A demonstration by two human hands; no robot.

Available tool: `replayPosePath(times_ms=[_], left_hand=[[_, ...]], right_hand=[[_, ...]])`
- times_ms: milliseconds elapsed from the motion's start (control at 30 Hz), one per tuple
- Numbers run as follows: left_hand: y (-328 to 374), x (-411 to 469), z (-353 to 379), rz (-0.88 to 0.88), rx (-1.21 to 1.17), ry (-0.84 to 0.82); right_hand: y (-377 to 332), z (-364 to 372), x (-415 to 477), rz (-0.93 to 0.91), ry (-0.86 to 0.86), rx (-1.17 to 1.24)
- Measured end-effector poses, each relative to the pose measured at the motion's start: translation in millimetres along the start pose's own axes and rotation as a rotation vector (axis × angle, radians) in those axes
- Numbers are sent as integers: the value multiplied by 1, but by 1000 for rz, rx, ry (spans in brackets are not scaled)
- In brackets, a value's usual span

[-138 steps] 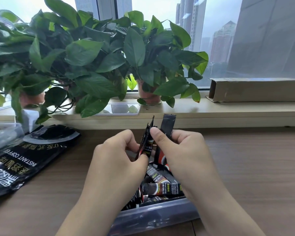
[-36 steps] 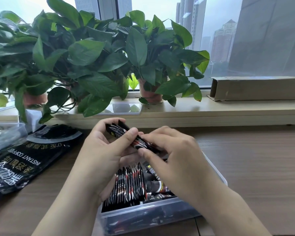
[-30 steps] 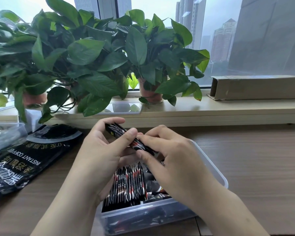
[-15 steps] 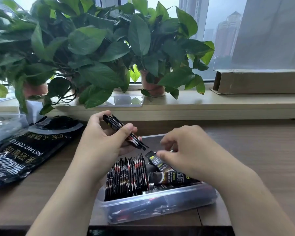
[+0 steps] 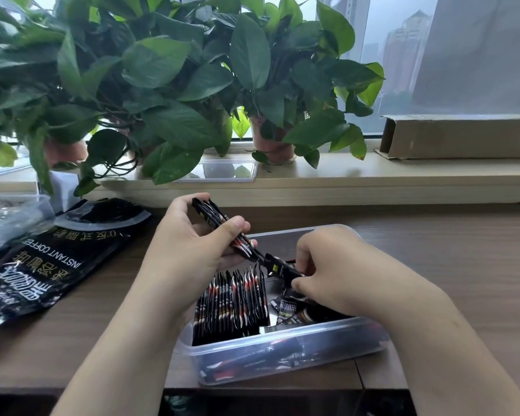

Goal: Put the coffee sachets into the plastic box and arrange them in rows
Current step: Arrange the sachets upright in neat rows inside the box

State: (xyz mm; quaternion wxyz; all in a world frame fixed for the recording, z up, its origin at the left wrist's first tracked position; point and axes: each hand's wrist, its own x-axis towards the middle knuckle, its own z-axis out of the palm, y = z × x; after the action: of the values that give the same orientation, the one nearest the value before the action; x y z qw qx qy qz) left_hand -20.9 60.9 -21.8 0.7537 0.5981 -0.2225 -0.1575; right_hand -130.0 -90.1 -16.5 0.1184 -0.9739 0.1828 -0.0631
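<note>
Grey daylight is coming through a wide window with city towers beyond. Leafy potted plants (image 5: 162,85) are crowding the windowsill (image 5: 403,175), where a long cardboard box (image 5: 463,139) and a clear shallow tray (image 5: 222,171) are also lying. Below it, the wooden counter (image 5: 448,250) is carrying everything for the job. A big black instant-coffee bag (image 5: 51,259) is lying flat at the left, well apart from the work, probably pushed aside as the emptied source of the sachets. The plastic box (image 5: 297,352) is sitting at the counter's near edge, right under both hands and a little askew.

The left hand (image 5: 189,250) is hovering over the box's far left corner, fingers and thumb curling round a small stack of sachets (image 5: 219,223) held edge-on. I judge it is keeping them squared up so they can go in as one block. The right hand (image 5: 336,271) is dipping into the right half, thumb and fingertips pinching a single sachet (image 5: 278,265) and tilting it toward that stack. In the box's left half a row of sachets (image 5: 231,301) is standing on edge, packed tight, while loose sachets (image 5: 291,307) are lying jumbled beside it, waiting for sorting.
</note>
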Motion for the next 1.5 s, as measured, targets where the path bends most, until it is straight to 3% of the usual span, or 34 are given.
replayPosePath(times_ms=[200,367,533,800,1000,1233,1500], left_hand=[[1,-1,0,20,69,-17],[3,-3,4,32,108,-96],[3,-5,3,-13,35,-133],[2,-4,2,-33,61,-63],[3,-4,1,-14,67,-74],[10,-11,7,11,110,-170],[8,-17,18,11,120,-211]], right_hand=[[11,-17,-6,53,278,266],[-2,-12,-8,-140,484,432],[-11,1,-4,-343,491,401],[-11,3,-7,-497,320,329],[-4,-6,-13,-395,270,551],[4,-12,-12,-62,649,705],[-21,7,-5,-107,692,851]])
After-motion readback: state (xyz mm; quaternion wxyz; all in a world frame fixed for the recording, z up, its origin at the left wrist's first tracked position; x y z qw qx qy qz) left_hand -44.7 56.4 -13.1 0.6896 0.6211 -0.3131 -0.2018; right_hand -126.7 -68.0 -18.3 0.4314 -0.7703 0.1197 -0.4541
